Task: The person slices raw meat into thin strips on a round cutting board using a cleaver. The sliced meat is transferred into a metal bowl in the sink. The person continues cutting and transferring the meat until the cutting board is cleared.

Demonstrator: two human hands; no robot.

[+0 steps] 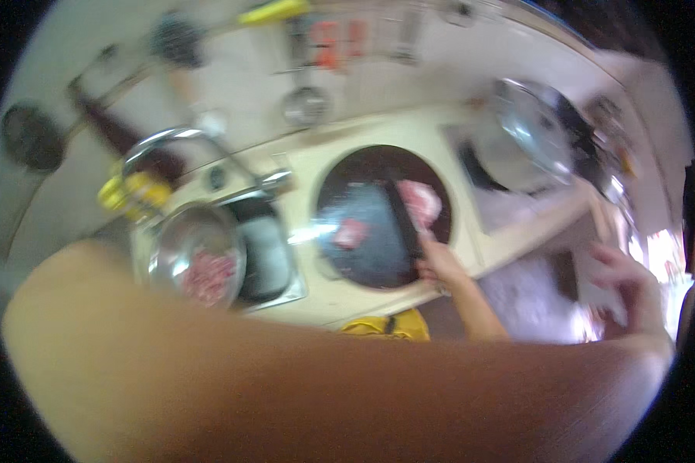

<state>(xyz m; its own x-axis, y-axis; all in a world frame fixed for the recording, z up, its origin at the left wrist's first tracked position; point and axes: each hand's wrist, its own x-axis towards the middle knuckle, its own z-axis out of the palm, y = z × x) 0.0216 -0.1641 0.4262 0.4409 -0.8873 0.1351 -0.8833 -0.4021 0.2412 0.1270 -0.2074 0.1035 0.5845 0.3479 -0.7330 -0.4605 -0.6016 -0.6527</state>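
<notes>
My right hand [440, 263] grips a knife [404, 220] whose dark blade points away over a round dark cutting board [376, 275]. A chunk of pale pink raw meat [420, 202] lies just right of the blade. Left of it sits a smaller meat piece [350, 233]. My left forearm spans the lower picture, very near the camera. At its right end my left hand [631, 295] is raised with fingers apart, away from the board, with nothing visible in it. The picture is blurred by motion.
Cut meat [208, 276] lies in a metal bowl [168, 246] at the sink [269, 254], under a curved faucet [174, 134]. A pot with a glass lid [533, 139] stands at right. Utensils, including a ladle [306, 107], hang on the back wall.
</notes>
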